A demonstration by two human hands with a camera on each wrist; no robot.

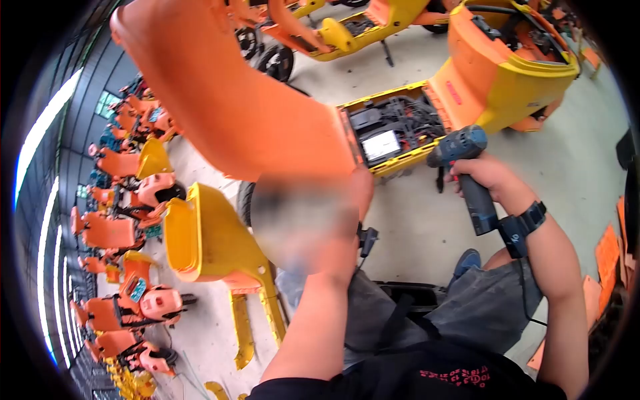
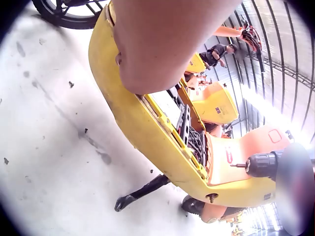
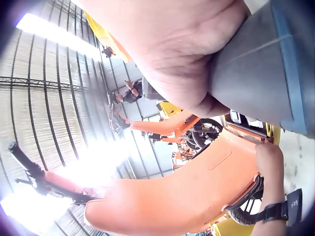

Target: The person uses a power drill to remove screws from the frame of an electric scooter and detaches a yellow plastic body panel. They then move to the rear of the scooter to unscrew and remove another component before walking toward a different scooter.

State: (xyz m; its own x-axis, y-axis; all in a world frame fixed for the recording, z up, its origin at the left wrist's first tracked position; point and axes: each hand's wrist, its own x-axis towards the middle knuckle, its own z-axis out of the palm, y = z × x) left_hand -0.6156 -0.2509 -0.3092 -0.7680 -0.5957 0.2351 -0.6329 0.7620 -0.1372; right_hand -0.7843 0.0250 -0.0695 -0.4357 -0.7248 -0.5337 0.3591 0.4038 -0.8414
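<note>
- Concrete workshop floor (image 1: 427, 227) carries rows of orange and yellow scooters (image 1: 133, 220) along the left and far sides.
- We find the left hand (image 1: 362, 190) clamped on the near edge of an orange panel (image 1: 227, 93). The panel is raised off the floor and extends up and to the left of that hand. The head view blurs most of the hand.
- We find the right hand (image 1: 483, 175) wrapped round the grip of a blue drill (image 1: 460, 145). The drill sits right of the panel and apart from it, its nose pointing left.
- Just beyond the drill stands a yellow-and-orange scooter (image 1: 513, 80), its compartment (image 1: 393, 130) open with cables showing.
- Only the left wrist view shows that scooter's kickstand (image 2: 142, 192) on the floor and the drill bit (image 2: 238, 165).
- Only the right wrist view shows the ribbed roof (image 3: 59, 98) and the left hand against the panel's edge.
</note>
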